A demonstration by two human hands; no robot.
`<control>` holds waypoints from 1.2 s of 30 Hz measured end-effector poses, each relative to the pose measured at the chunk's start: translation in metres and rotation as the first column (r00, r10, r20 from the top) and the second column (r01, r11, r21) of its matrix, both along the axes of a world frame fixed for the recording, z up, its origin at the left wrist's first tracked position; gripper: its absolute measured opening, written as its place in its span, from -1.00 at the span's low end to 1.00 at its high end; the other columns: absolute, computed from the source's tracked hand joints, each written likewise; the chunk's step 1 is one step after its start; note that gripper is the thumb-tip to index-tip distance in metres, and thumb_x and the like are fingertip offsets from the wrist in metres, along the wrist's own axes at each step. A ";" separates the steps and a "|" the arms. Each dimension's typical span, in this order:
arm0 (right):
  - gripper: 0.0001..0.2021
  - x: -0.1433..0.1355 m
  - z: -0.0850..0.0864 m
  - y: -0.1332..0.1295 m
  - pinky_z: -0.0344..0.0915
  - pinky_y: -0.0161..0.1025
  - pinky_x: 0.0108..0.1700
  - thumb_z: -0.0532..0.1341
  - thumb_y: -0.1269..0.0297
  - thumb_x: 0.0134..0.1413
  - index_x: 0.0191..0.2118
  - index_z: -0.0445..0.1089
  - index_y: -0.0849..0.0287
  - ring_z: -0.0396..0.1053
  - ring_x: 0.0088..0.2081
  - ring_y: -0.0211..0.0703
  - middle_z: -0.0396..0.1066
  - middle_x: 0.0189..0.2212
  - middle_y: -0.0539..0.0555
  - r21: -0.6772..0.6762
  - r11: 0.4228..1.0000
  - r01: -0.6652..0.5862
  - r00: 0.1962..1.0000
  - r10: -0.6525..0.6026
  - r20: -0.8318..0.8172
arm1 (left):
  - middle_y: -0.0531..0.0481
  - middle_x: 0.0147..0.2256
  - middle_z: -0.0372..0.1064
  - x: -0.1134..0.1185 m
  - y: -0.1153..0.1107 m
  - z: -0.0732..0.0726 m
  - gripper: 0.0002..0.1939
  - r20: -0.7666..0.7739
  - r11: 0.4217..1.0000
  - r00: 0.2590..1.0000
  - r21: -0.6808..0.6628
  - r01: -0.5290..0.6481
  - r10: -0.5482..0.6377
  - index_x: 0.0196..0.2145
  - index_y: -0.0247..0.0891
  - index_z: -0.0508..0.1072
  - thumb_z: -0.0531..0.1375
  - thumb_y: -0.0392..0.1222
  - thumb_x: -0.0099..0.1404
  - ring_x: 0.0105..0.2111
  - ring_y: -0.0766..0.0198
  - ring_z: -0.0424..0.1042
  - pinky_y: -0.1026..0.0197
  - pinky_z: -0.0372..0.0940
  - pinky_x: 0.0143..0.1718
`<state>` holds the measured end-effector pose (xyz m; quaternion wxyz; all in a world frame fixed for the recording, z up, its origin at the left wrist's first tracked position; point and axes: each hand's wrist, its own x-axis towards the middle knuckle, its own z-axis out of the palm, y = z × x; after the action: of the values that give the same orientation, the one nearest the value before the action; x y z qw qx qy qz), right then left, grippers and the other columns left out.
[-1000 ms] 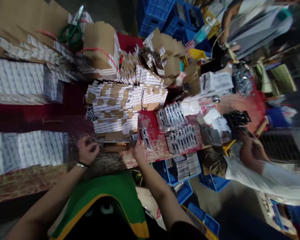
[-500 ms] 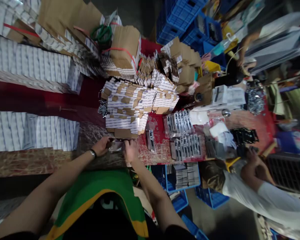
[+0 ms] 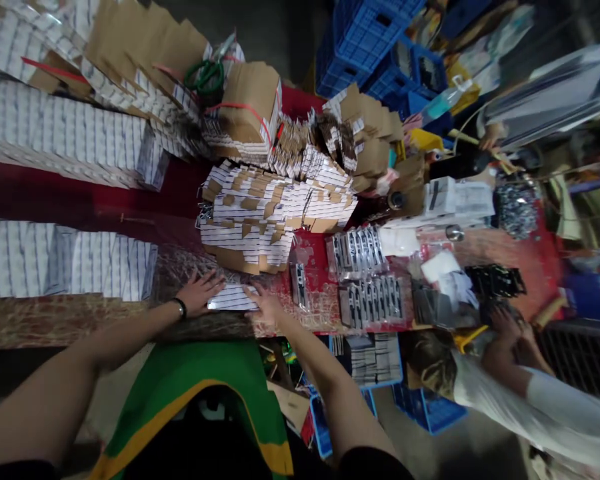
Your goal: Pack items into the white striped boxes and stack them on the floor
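A bare strip of dark red table (image 3: 145, 221) runs between the two rows of white striped boxes (image 3: 100, 263). Beyond the hands, the heap of flat white-and-brown cartons (image 3: 275, 207) blocks the way.

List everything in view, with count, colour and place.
striped box: one, white, front centre
flat cartons: many, brown and striped white, centre and back
standing boxes: many, white, left
scissors: one, green-handled, back left
bagged parts: many, silver-black, right of centre
table: one, red, beneath these
crates: several, blue, back and below
bottle: one, pale teal, back right
co-worker: one, white sleeve, right
apron: one, green-yellow, front
left hand, right hand: bare, at opposite box ends
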<state>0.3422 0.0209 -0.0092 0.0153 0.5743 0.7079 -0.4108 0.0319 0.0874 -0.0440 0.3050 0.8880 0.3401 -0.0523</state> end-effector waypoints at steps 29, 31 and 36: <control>0.09 -0.056 0.027 0.125 0.20 0.33 0.34 0.36 -0.16 0.24 0.60 -0.09 0.41 0.20 0.35 0.55 0.16 0.37 0.68 0.471 0.777 0.417 0.809 -0.554 0.197 | -0.23 0.02 0.49 -0.041 -0.025 0.085 -0.50 0.043 0.820 0.820 -0.087 -0.565 0.570 0.12 -0.19 0.57 0.40 -0.04 0.24 0.04 -0.13 0.50 -0.07 0.39 0.16; 0.28 -0.066 0.026 0.139 0.14 0.36 0.37 0.46 -0.12 0.14 0.63 -0.31 0.45 0.13 0.40 0.63 0.03 0.41 0.77 0.431 0.790 0.436 0.770 -0.575 0.276 | -0.21 -0.06 0.49 -0.103 -0.020 0.100 -0.61 0.075 0.586 0.585 0.017 -0.810 0.807 0.02 -0.26 0.56 0.34 0.00 0.33 0.07 -0.15 0.46 -0.09 0.35 0.20; 0.25 -0.059 0.029 0.144 0.33 0.23 0.23 0.47 0.03 0.09 0.62 -0.30 0.43 0.27 0.31 0.60 0.11 0.35 0.71 0.370 0.765 0.527 0.740 -0.627 0.244 | -0.33 0.13 0.36 -0.212 0.027 0.118 -0.57 0.074 0.218 0.244 0.256 -0.942 0.967 0.04 -0.49 0.45 0.34 -0.10 0.36 0.30 -0.32 0.24 -0.31 0.11 0.40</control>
<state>0.2836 0.1654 0.0199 -0.0675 0.8270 0.5278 -0.1815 -0.1804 0.1144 0.0737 0.1415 0.5187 0.8308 0.1435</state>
